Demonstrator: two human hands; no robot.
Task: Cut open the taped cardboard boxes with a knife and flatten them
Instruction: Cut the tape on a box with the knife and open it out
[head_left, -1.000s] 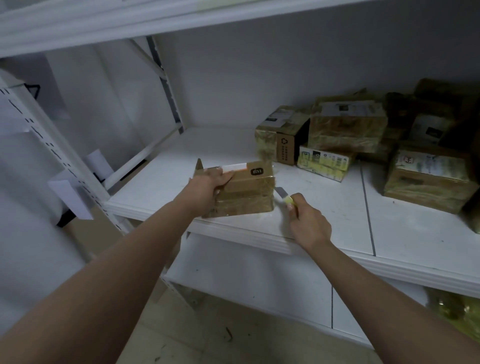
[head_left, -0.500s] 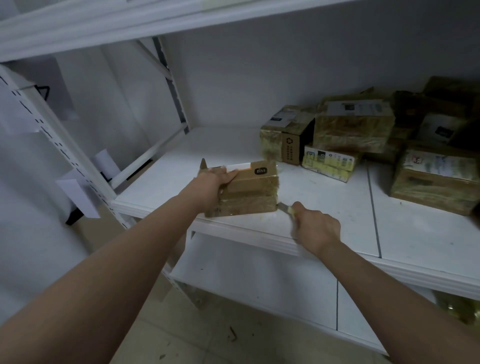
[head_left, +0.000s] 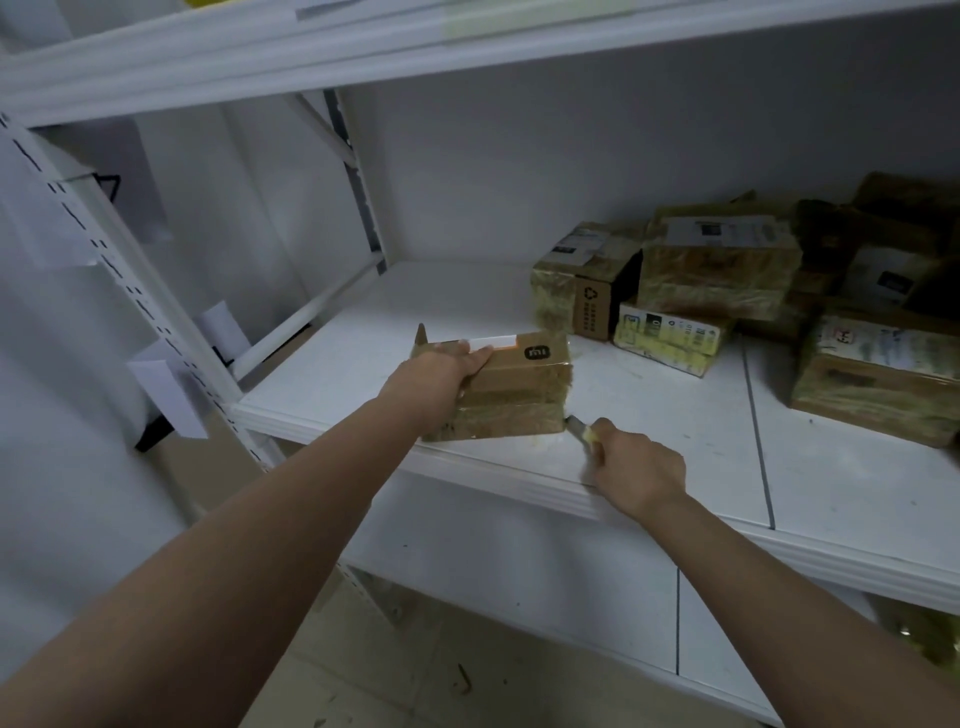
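A small brown taped cardboard box with a black logo and a white strip on top sits near the front edge of the white shelf. My left hand lies over the box's top left side, fingers curled over its upper edge. My right hand grips a yellow-handled knife, whose blade tip meets the box's lower right corner at the shelf surface. One small flap sticks up at the box's far left corner.
Several more taped cardboard boxes are piled at the back right of the shelf. A lower shelf lies below, a white upright post with paper tags at left, and another shelf board overhead.
My right hand has drawn the knife down the box's right side, from mid-height to its bottom corner. The left hand has kept its hold on the box.
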